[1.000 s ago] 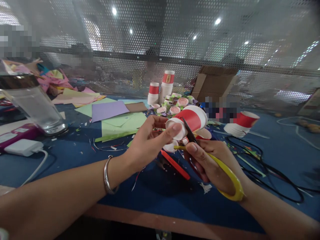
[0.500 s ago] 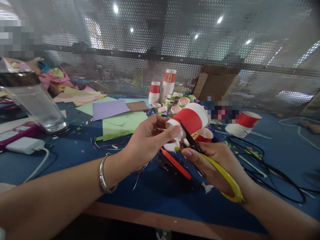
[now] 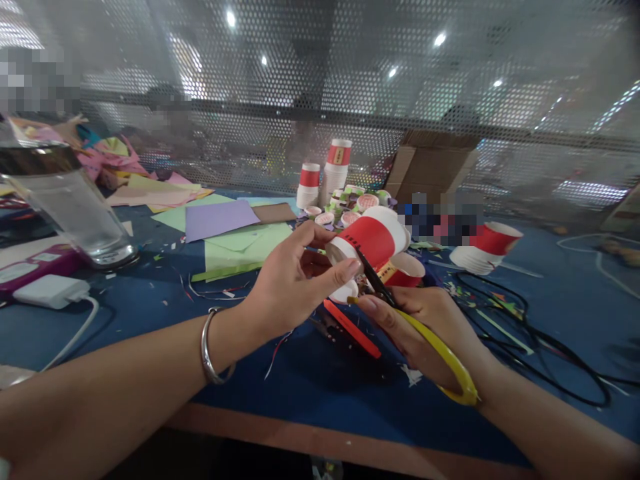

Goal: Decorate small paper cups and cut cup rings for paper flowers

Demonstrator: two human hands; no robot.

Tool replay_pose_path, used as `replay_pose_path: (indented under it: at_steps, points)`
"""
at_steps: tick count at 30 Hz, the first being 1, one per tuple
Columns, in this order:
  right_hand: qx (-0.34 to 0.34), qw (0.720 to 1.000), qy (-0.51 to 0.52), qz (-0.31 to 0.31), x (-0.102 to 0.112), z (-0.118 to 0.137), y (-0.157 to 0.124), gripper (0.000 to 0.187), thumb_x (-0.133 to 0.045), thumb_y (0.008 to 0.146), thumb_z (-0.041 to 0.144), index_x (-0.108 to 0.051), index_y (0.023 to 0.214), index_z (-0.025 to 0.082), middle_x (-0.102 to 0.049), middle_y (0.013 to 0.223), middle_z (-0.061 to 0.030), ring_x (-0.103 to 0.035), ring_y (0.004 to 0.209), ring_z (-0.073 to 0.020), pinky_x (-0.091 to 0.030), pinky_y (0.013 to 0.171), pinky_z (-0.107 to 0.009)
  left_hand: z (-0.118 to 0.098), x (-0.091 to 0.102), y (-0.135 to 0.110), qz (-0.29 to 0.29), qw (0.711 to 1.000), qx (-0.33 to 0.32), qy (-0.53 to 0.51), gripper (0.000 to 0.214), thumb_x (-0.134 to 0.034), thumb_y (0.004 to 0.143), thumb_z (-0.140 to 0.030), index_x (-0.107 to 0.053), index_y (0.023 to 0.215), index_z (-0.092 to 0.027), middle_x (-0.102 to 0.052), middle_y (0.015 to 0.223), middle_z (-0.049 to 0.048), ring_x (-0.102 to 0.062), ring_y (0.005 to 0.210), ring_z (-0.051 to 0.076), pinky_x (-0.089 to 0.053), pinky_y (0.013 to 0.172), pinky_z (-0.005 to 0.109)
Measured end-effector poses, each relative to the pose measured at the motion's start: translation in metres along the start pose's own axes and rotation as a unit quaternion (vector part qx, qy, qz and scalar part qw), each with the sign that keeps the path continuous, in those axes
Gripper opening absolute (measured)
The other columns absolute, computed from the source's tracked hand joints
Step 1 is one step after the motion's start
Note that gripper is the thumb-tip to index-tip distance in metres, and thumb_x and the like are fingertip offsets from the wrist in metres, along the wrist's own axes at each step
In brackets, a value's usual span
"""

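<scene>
My left hand is closed on the base end of a red and white paper cup, held on its side above the blue table. My right hand grips yellow-handled scissors; their dark blades sit against the cup's side near the base. A silver bangle circles my left wrist. Just behind the held cup lies another red cup on its side.
A glass jar and white charger stand at left. Coloured paper sheets, cup stacks and cut cup bottoms lie behind. A tipped cup stack, black cables and cardboard are at right.
The cup has shifted slightly left and down in my left hand, and the scissor blades have worked along its side near the base. Both hands keep their grips.
</scene>
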State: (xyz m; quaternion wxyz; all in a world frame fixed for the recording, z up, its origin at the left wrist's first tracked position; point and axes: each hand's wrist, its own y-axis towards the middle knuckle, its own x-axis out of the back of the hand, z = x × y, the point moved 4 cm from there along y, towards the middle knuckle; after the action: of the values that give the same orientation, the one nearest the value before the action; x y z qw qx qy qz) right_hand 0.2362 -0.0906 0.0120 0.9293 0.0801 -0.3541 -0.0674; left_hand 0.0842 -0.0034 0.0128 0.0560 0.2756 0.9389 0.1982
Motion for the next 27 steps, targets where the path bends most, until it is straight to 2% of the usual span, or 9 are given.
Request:
replay_pose_path:
  at_steps: [7,13,19,24,27]
  points:
    - [0.008,0.999,-0.032,-0.024,0.0,0.003,-0.001,0.058,-0.055,0.088,0.069,-0.055,0.056,0.021,-0.042,0.051,0.0023,-0.036,0.049,-0.0115,-0.025,0.041,-0.026,-0.002,0.002,-0.003,0.004,0.998,-0.045,0.052,0.031,-0.076,0.085,-0.033,-0.056,0.103,-0.02,-0.068,0.094,0.0022,-0.068,0.081,0.012,-0.056,0.073,0.024]
    - [-0.019,0.999,0.031,-0.005,-0.004,-0.001,-0.003,0.053,-0.063,0.086,0.065,-0.048,0.056,0.024,-0.042,0.043,0.0039,-0.038,0.04,-0.0117,-0.027,0.036,-0.025,-0.003,0.006,-0.003,0.018,0.995,-0.048,0.089,0.031,-0.077,0.085,-0.035,-0.057,0.103,-0.019,-0.068,0.094,0.0036,-0.068,0.08,0.013,-0.058,0.075,0.027]
    - [0.003,1.0,-0.014,-0.01,-0.002,0.002,-0.003,0.057,-0.06,0.088,0.065,-0.045,0.053,0.023,-0.04,0.048,0.0034,-0.034,0.046,-0.0112,-0.024,0.039,-0.026,-0.006,0.007,-0.002,0.016,0.993,-0.045,0.107,0.029,-0.077,0.084,-0.035,-0.059,0.1,-0.019,-0.067,0.094,0.0039,-0.067,0.08,0.014,-0.057,0.074,0.027]
    - [0.012,0.999,-0.031,-0.025,0.0,0.004,-0.002,0.054,-0.059,0.09,0.062,-0.047,0.053,0.024,-0.04,0.046,0.0028,-0.043,0.048,-0.0132,-0.027,0.041,-0.026,-0.008,0.011,0.0,0.003,0.988,-0.082,0.13,0.032,-0.078,0.082,-0.031,-0.06,0.106,-0.019,-0.067,0.1,0.0053,-0.067,0.088,0.016,-0.058,0.081,0.03]
    - [-0.002,1.0,-0.008,-0.006,-0.003,0.0,0.0,0.054,-0.062,0.088,0.063,-0.047,0.054,0.024,-0.043,0.043,0.003,-0.047,0.046,-0.0146,-0.03,0.04,-0.025,-0.006,0.011,0.002,0.003,0.981,-0.099,0.165,0.031,-0.077,0.082,-0.031,-0.061,0.107,-0.019,-0.067,0.1,0.0058,-0.067,0.092,0.018,-0.058,0.083,0.032]
